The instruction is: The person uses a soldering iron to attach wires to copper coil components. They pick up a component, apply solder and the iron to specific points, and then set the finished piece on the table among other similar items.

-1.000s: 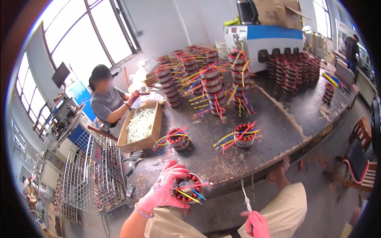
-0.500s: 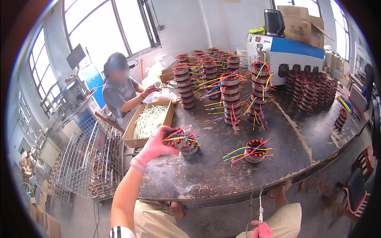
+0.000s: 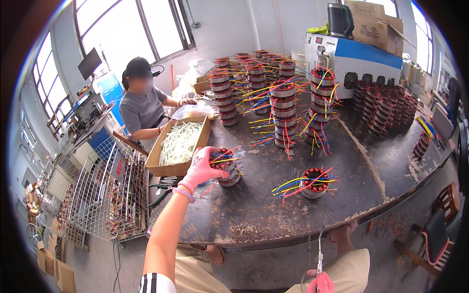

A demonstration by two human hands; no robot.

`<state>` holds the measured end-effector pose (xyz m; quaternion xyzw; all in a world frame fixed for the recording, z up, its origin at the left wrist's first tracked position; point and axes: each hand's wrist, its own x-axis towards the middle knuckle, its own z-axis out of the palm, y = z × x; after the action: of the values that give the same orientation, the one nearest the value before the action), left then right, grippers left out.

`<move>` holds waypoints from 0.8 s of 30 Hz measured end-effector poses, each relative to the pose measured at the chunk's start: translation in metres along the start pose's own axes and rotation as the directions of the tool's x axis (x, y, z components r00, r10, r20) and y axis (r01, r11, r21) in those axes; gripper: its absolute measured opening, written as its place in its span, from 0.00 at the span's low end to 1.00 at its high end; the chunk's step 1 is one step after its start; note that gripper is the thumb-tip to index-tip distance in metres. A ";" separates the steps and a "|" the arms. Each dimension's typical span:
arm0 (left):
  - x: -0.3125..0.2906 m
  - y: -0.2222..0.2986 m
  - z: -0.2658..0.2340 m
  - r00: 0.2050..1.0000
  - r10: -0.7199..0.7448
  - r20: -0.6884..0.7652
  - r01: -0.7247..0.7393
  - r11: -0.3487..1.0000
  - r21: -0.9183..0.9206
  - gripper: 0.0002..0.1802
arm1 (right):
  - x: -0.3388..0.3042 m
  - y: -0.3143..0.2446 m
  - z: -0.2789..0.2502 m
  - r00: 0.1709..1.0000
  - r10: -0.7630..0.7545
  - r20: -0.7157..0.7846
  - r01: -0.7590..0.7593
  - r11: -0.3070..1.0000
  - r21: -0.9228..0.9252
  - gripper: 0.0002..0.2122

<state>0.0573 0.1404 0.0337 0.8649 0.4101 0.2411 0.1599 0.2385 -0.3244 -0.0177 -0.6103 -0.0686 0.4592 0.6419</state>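
Note:
My left hand [image 3: 201,171], in a pink glove, is closed around the side of a motor stator [image 3: 223,157] with red windings and coloured wires. That stator sits level on top of another stator [image 3: 229,180] on the table. Low in the view, my right hand [image 3: 320,283], also gloved in pink, grips a slim pen-like tool [image 3: 320,261] with a thin tip pointing up; its exact kind is unclear. A single stator [image 3: 314,189] stands right of the stacked pair, its yellow, blue and red wires spreading left.
Tall stator stacks [image 3: 284,117] rise at mid-table, with more windings [image 3: 381,110] at the right. Left lies an open cardboard box [image 3: 155,168] of pale sticks, beside pliers [image 3: 159,196]. A co-worker [image 3: 146,105] sits behind it. Wire baskets [image 3: 110,200] stand lower left.
My left hand has turned the tilted stator level and brought it onto the lower one. The co-worker's hands have moved. My right hand stays low with the tool.

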 end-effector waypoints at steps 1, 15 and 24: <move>-0.001 0.003 0.000 1.000 -0.005 0.002 0.005 1.000 0.003 0.49 | -0.001 0.000 -0.001 1.000 -0.003 0.005 0.003 1.000 0.002 0.18; -0.002 0.003 -0.016 0.994 -0.047 0.100 0.056 0.994 -0.096 0.47 | -0.010 0.003 0.002 0.992 -0.080 0.098 0.079 0.997 0.020 0.18; -0.001 0.000 -0.003 0.996 -0.068 0.063 0.075 0.990 -0.120 0.44 | -0.015 0.008 -0.001 0.994 -0.071 0.077 0.067 0.996 0.052 0.18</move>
<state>0.0550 0.1394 0.0362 0.8450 0.4203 0.2344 0.2332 0.2261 -0.3367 -0.0179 -0.5727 -0.1036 0.4621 0.6691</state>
